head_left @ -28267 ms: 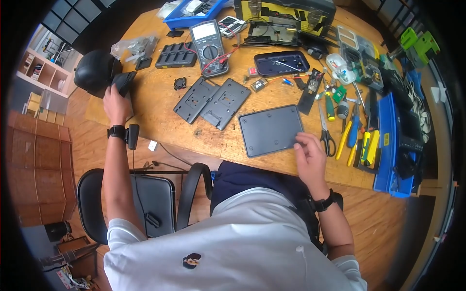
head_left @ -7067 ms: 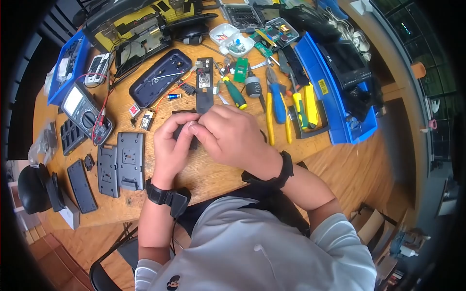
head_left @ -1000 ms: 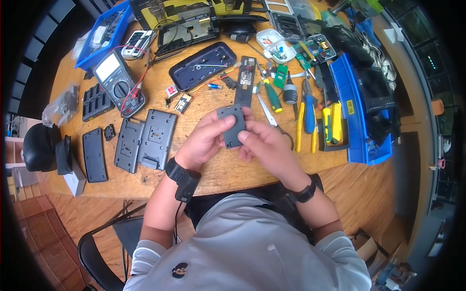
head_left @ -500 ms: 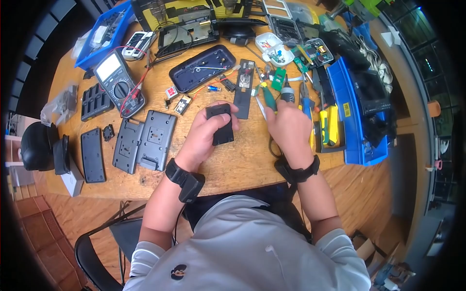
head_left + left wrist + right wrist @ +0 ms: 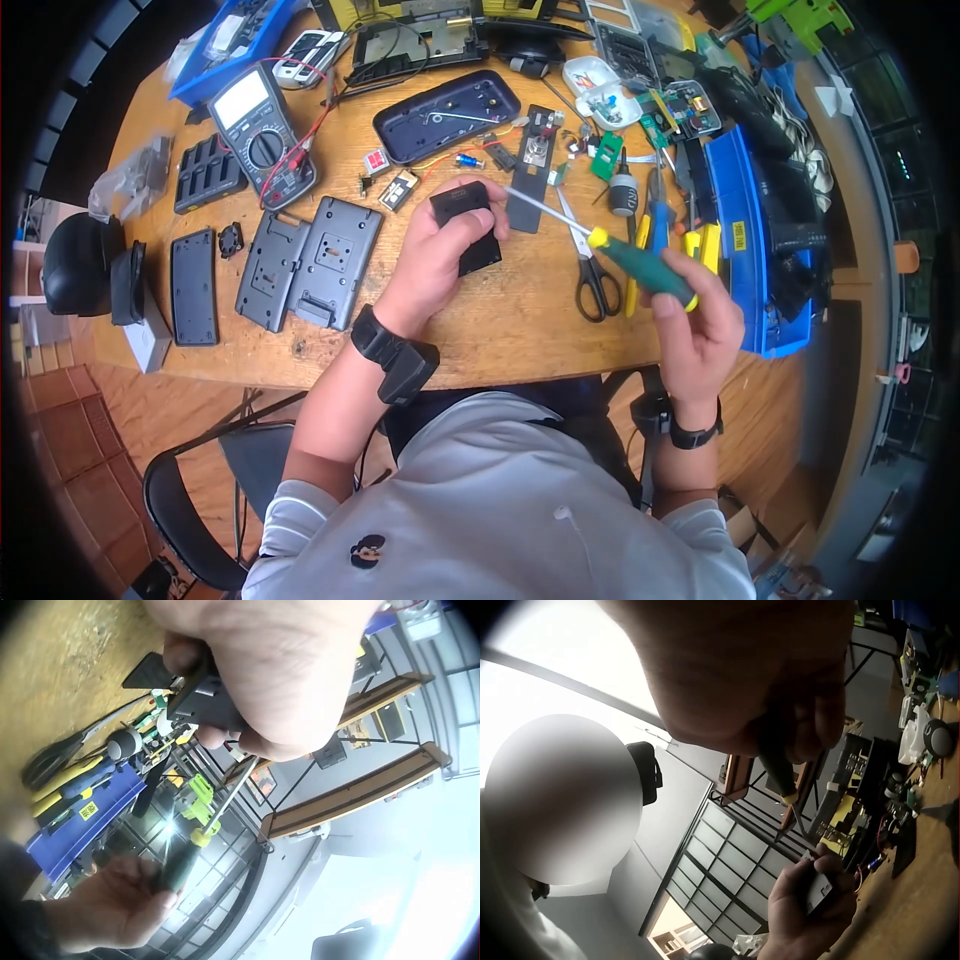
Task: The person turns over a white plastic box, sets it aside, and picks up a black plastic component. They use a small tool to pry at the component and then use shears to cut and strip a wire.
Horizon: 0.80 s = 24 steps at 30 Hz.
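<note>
My left hand (image 5: 430, 250) grips a small black plastic case (image 5: 478, 240) above the table, thumb laid across its face. In the left wrist view the case (image 5: 206, 701) juts out beneath the palm. My right hand (image 5: 700, 325) holds a screwdriver (image 5: 640, 265) by its green handle with yellow ends. Its metal shaft points left, with the tip close to the upper right of the case. In the right wrist view the screwdriver (image 5: 780, 769) shows below the dark right hand, its shaft reaching toward the left hand (image 5: 806, 911).
Scissors (image 5: 595, 280), a grey-handled screwdriver (image 5: 623, 190) and pliers lie beside the blue bin (image 5: 735, 200). Left of my hands are two black plates (image 5: 335, 250), a multimeter (image 5: 265, 145) and a dark cover (image 5: 193, 285). An open dark tray (image 5: 450, 115) sits behind.
Half a minute ago a larger black panel lay before me. Both hands recently held the black case; the right then reached to the tools, picked up the green screwdriver and brought it back toward the case.
</note>
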Tool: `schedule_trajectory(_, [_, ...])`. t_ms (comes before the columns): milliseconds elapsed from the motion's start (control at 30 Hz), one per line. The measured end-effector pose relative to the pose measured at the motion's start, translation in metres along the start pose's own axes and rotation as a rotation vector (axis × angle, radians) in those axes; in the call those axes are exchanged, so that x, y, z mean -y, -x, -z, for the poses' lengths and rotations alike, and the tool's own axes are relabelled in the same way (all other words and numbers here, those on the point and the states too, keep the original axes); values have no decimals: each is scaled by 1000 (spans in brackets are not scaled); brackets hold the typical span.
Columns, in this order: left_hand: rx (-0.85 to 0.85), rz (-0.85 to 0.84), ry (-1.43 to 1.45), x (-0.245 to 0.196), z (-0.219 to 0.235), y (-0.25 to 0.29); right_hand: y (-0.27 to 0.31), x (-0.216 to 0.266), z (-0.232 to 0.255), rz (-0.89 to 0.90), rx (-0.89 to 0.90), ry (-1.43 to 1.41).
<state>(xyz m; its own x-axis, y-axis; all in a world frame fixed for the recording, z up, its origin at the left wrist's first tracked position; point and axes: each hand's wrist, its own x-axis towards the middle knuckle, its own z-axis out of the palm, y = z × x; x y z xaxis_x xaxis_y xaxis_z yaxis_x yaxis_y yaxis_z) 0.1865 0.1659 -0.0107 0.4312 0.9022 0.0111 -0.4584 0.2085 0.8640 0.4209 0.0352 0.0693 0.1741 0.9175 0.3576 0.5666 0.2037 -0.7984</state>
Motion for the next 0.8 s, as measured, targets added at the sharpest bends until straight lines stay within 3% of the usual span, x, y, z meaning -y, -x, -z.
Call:
schedule_trajectory(333, [-13, 12, -108, -1, -1, 3, -6, 8, -10, 177, 58, 83])
schedule_trajectory(567, [-26, -84, -271, 5, -1, 2, -10, 25, -11, 362, 97, 237])
schedule_trajectory(733, [21, -90, -376, 5, -2, 3, -8, 26, -8, 358, 46, 251])
schedule_trajectory(800, [-79, -67, -318, 2, -6, 4, -4, 19, -9, 322, -8, 255])
